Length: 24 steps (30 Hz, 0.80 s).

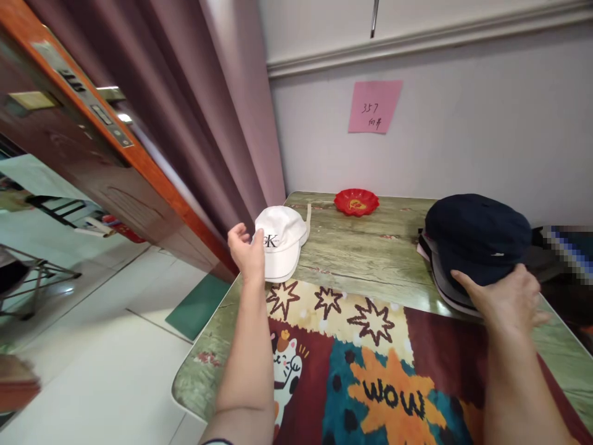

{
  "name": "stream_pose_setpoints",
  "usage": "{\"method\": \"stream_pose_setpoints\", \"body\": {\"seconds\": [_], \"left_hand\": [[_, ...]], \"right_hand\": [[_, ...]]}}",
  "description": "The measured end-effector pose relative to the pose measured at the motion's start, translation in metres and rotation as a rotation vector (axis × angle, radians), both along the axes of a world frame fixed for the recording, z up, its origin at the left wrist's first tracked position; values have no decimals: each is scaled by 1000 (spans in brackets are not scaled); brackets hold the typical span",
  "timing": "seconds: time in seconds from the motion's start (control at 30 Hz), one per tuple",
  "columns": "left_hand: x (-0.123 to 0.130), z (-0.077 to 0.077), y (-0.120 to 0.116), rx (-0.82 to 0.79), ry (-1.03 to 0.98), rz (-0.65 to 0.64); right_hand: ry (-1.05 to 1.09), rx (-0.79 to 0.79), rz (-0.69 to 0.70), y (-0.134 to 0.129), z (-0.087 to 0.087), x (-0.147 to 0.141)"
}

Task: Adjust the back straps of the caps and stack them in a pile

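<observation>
A white cap [283, 230] with black "CK" lettering lies on the left part of the wood-patterned table [343, 247], brim toward me. Beside its left edge is my left hand [248, 250], fingers apart, the thumb at the lettering. On the right a dark navy cap [477, 232] tops a stack of caps, with a grey brim [447, 284] showing under it. My right hand [504, 296] rests at the navy cap's brim, thumb on top of it; its fingers lie spread at the right side, partly hidden.
A red scalloped dish [356, 202] sits at the table's back edge. A colourful mat [370, 364] covers the front. Dark items lie at the far right. Left of the table stand a curtain [194, 93] and an orange-edged door [152, 185]. A pink note [374, 106] is on the wall.
</observation>
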<state>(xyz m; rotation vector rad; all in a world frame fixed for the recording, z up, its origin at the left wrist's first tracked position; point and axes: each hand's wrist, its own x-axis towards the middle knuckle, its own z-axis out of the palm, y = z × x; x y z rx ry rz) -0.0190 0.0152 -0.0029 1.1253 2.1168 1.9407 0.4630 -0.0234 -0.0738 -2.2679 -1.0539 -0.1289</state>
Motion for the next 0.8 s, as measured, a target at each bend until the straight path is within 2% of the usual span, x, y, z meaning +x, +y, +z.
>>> {"method": "stream_pose_setpoints", "body": {"seconds": [0.07,0.1,0.17,0.23,0.33,0.43,0.53,0.67,0.8], "left_hand": [[-20,-4,-4,-256,97,103],[-27,-5,-6,-401,110,107],[-34,-6,-8,-652,96,40],[-31,-6,-8,-802,121,-57],[-17,-3,-8,-883,256,-118],[-9,0,-8,-910,334,-93],[-16,0,-10,-934,288,-73],[-30,1,-10,-997,218,-128],[-24,5,-11,-986,266,-49]], "right_hand": [[41,63,-42,0,7,-4],[44,107,-61,1,11,-5],[-2,205,-83,2,19,-6],[-61,302,-72,4,27,-6],[-109,433,21,6,33,-8],[-86,502,88,8,33,-12],[-45,533,100,10,32,-15],[-5,561,111,9,36,-17],[7,563,116,8,41,-22]]}}
